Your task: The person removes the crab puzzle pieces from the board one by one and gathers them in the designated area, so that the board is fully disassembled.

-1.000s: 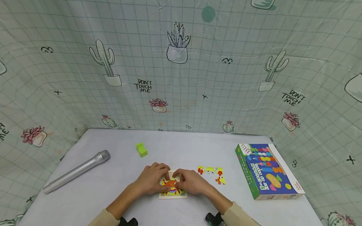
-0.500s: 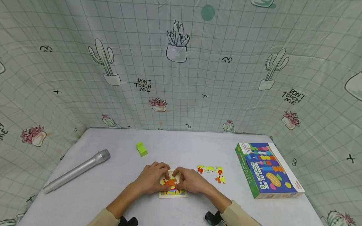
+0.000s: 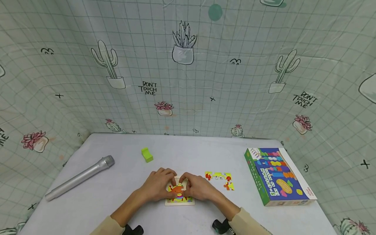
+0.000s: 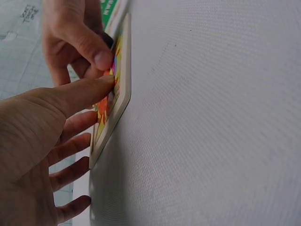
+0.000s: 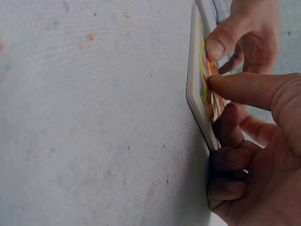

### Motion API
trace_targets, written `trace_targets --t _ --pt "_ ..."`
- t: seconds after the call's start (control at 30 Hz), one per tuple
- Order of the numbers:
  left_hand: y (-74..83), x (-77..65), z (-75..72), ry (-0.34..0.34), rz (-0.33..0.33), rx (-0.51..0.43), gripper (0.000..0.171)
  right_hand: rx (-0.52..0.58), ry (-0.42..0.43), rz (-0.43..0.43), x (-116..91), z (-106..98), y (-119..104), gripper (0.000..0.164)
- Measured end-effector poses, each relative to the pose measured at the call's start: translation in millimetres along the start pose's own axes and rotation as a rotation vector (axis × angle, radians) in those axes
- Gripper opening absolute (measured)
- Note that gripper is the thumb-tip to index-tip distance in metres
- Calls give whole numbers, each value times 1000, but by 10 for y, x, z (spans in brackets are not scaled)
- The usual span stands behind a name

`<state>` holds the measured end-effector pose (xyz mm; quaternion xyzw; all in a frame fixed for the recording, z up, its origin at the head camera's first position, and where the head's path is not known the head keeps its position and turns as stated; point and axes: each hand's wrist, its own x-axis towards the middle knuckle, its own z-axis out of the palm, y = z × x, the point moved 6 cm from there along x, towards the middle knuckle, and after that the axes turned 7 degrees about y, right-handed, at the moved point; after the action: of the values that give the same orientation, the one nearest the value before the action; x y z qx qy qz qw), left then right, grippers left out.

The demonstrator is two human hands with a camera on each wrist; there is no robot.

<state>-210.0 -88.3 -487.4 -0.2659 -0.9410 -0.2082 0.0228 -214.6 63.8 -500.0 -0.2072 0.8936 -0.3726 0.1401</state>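
Observation:
A small wooden jigsaw puzzle (image 3: 180, 201) in a pale frame lies on the table, its colourful picture showing an orange animal figure. From the left, my left hand (image 3: 158, 185) holds it, with the thumb on the picture and the index finger near the upper part of the board. My right hand (image 3: 200, 188) grips it from the other side, thumb (image 5: 235, 87) pressed on the picture and the other fingers curled by the frame edge. Both hands cover much of the board. Several loose puzzle pieces (image 3: 218, 176) lie to the right of the right hand.
A silver microphone (image 3: 80, 178) lies at the left on the white table (image 3: 126, 147). Farther back sits a bright green block (image 3: 147, 155). The blue and green game box (image 3: 280, 178) is at the right. A cactus-printed cloth (image 3: 188, 81) hangs behind the table.
Both hands stay at the puzzle, with only a slight shift of the thumbs on its picture. The loose pieces keep their places.

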Motion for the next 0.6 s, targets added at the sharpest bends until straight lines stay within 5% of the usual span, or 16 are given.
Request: trace_targets --t 0.6 --pt "2 15 -2 -3 -39 -8 32 -43 13 -6 12 5 -26 39"
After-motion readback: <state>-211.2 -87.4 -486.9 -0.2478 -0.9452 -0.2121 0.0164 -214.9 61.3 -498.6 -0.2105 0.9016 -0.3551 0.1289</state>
